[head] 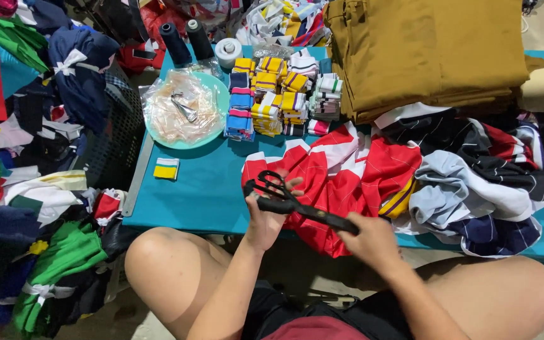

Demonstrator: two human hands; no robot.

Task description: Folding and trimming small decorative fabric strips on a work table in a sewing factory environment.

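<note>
Knees bare | both hands grip black scissors [294, 204] at table edge [184, 221] | teal patch free left

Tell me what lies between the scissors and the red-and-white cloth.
Nothing visible. The scissors, held in the left hand and right hand, already overlap the red-and-white cloth at the table edge.

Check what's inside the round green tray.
The green tray holds a crinkled clear plastic bag with a small metal clip-like tool on top. The bag covers most of the tray's floor, so anything under it can't be seen.
</note>
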